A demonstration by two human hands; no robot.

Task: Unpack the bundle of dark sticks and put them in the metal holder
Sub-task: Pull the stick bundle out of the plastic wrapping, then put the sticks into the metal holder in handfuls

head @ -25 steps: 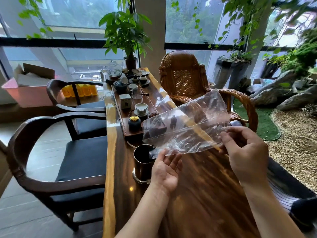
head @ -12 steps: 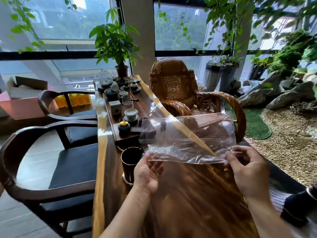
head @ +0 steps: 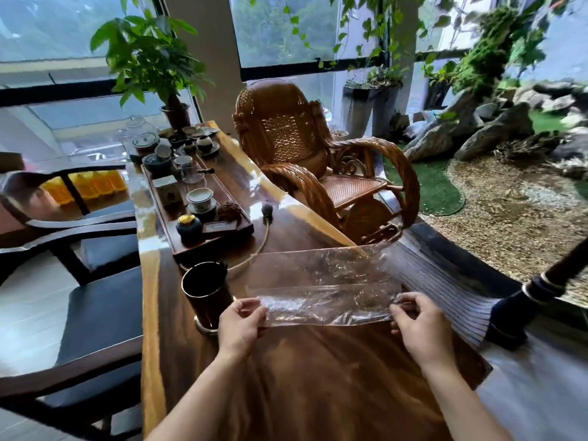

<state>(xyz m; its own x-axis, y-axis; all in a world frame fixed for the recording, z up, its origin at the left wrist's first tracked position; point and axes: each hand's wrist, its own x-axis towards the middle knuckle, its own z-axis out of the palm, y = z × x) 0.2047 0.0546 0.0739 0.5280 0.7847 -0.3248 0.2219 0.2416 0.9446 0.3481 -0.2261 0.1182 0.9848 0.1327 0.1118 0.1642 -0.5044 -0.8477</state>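
A long clear plastic bag (head: 321, 288) is stretched flat just above the wooden table (head: 305, 370). My left hand (head: 240, 324) pinches its left end and my right hand (head: 420, 326) pinches its right end. No dark sticks show inside the bag. The dark metal holder (head: 206, 289), a cylinder on a shiny round base, stands upright just left of my left hand. I cannot see whether sticks are inside it.
A wooden tea tray (head: 241, 229) with cups, a lidded bowl and small jars lies behind the holder. A brush with a tan cord (head: 266, 214) rests beside it. Dark armchairs (head: 95, 313) stand left, a rattan rocking chair (head: 318, 160) behind right.
Both hands lowered the bag from a raised, tilted position to flat and low over the table. The camera view tipped down and shifted.
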